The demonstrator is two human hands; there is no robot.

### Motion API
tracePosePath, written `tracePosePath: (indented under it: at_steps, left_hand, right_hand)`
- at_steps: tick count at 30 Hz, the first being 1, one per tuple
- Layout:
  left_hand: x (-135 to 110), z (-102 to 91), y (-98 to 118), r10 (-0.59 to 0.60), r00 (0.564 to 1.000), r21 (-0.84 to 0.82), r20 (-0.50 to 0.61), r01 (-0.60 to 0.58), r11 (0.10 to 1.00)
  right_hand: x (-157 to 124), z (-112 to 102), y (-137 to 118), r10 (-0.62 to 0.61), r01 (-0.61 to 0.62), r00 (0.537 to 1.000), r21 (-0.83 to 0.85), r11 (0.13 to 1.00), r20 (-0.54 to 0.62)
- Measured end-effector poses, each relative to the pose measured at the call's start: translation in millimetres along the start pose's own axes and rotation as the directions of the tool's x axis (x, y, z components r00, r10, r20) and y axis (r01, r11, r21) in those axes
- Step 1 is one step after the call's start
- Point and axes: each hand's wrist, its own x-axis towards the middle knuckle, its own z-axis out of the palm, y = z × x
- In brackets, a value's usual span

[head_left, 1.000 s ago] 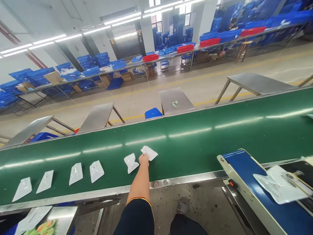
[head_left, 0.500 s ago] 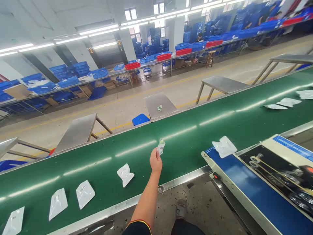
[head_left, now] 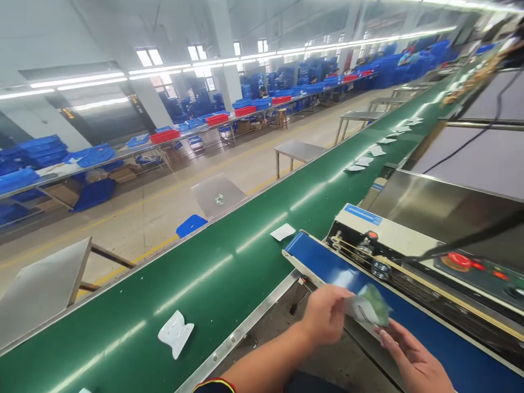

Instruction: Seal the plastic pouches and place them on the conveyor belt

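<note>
**Pouch [head_left: 364,309] held at the near edge of the blue belt [head_left: 317,259]**

A loose pinch is the main risk: the left hand [head_left: 325,315] grips the pouch's white end, while the right hand [head_left: 415,355] has its fingers curved at the other end, and blur hides whether they grasp or merely touch. If the left let go too soon, the pouch could drop onto the blue belt or off its near side. A tilt could spill the green contents, should that end be unsealed, which I can't tell. Fingers straying across the blue belt could meet the exposed rollers [head_left: 381,268] along its far side.

The pouch's long axis seems to run from hand to hand, roughly along the blue belt's near edge, with the green end pointing toward the right hand and slightly raised.
</note>
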Motion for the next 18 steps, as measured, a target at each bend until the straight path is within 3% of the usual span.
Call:
tracePosePath:
  at_steps: [2,7,12,15,18]
  left_hand:
    - [0.9,41.0,6.3,-0.08,0.988,-0.034,0.133,0.085,0.996]
    - [5.6,114.7,14.5,-0.204,0.941,-0.023,0.27,0.219,0.976]
    - [16.8,178.7,19.9,-0.235,0.835,-0.006,0.498,0.275,0.962]
    - [26.5,230.5,8.0,-0.402,0.725,0.035,0.56,0.464,0.885]
    - [33.5,293.3,-5.9,-0.619,0.539,0.106,0.571,0.699,0.707]
  right_hand:
    - [-3.4,-14.9,3.8,-0.007,0.007,0.99,0.0,1.0,-0.139]
    - [-21.3,-69.8,26.5,0.045,-0.059,0.946,-0.034,0.998,-0.321]
    - [-40.1,-102.2,45.1,0.18,-0.128,0.826,0.132,0.983,-0.534]
    - [-35.8,-124.5,65.5,0.336,-0.135,0.749,0.365,0.921,-0.571]
    - [-20.8,-158.1,96.0,0.514,-0.13,0.65,0.585,0.801,-0.559]
